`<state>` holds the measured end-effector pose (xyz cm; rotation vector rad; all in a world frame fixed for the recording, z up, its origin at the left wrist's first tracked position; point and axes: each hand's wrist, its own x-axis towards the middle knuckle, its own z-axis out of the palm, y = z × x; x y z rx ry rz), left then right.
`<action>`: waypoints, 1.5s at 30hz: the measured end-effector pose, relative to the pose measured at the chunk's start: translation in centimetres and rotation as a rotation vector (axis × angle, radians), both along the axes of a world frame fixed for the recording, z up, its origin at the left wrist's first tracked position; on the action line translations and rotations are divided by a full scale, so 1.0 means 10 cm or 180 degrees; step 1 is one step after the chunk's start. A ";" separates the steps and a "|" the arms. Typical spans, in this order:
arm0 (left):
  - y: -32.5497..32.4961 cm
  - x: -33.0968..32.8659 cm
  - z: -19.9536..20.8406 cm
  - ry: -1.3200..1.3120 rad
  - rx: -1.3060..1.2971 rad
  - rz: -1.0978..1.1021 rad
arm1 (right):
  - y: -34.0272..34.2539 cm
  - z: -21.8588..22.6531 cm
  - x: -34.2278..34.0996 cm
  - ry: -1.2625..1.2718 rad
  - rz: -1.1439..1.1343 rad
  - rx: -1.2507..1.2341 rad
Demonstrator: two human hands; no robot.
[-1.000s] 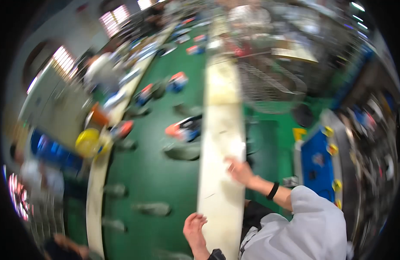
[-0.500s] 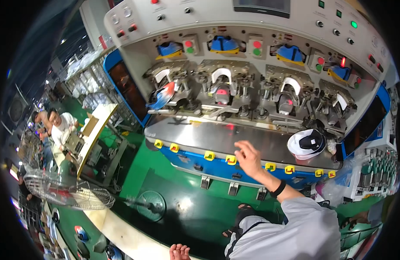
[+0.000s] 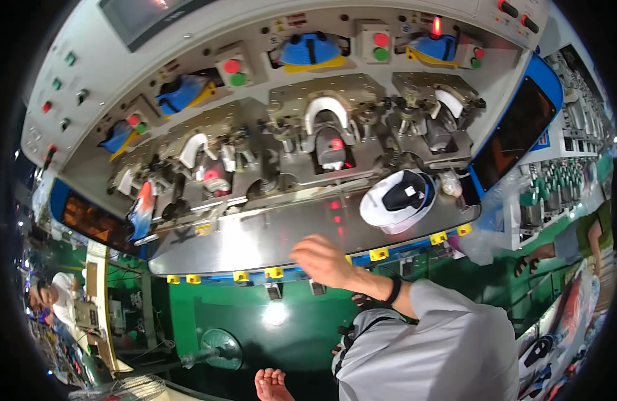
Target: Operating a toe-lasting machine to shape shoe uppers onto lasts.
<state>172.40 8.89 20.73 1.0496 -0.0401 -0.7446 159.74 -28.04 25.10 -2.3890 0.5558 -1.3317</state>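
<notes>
My right hand reaches over the front edge of a machine's metal shelf. Its fingers are loosely bent and nothing shows in them. Low in the picture, my left hand hangs in front of me with fingers loosely curled upward; no object is visible in it. To the right on the shelf lies a white cap-like item with a black piece inside. A red, white and blue shoe upper sits at the machine's left station. Red light spots fall on the middle mold.
Several blue and yellow pads line the machine's back wall beside red and green button boxes. Yellow-guarded switches run along the shelf edge. A round fan base stands on the green floor. A person sits at far left.
My view has swung right, so the machine and the white item appear further left. My right hand has come lower against the shelf's edge. My left hand stays low.
</notes>
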 end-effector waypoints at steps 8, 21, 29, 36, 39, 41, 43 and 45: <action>-1.50 -0.25 -0.02 0.0132 0.0005 -0.1057 | -0.89 -1.01 -2.71 0.0373 -0.3641 0.0919; -1.66 0.13 0.20 0.0272 0.0722 -0.1108 | -0.16 -0.87 -1.18 -0.0450 -0.1085 0.2357; -0.87 1.05 -0.07 0.0186 0.0189 -0.0280 | 0.17 0.12 2.20 -0.0184 0.1678 0.0712; -0.20 2.14 -0.22 0.0112 0.0218 0.0253 | 0.08 0.25 5.45 0.0426 0.0765 -0.0534; 0.00 2.58 -0.22 0.0089 0.0280 0.0392 | -0.25 0.04 6.13 0.1027 0.0410 -0.0350; 0.11 2.79 0.02 0.0148 0.0543 0.0562 | 0.04 -0.02 6.45 0.0764 0.0597 -0.0566; 0.20 3.04 -0.06 -0.0008 0.0519 0.0526 | 0.15 0.07 6.55 0.1191 0.0287 -0.1047; -0.36 3.16 -0.23 0.0088 -0.0033 -0.0291 | -0.71 -0.40 5.87 -0.0019 -0.1397 -0.2096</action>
